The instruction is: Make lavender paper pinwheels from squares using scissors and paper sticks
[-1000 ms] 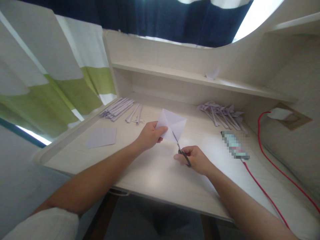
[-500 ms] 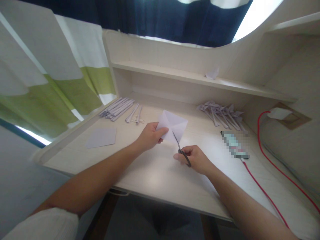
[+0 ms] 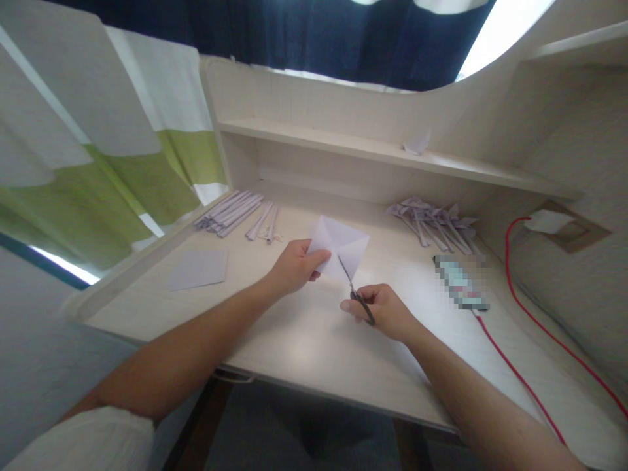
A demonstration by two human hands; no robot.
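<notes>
My left hand pinches the left corner of a creased square of white paper, holding it up over the pale wooden desk. In my right hand is a pair of small dark scissors, fingers through the handles. Their blades point up and left and reach into the paper's lower edge, along a crease.
A flat paper square lies at the desk's left. Rolled paper strips sit at the back left, folded paper pieces at the back right. A phone on a red cable lies right. A shelf runs behind.
The scissors have edged slightly up into the paper's lower edge. My left hand and the paper have barely moved.
</notes>
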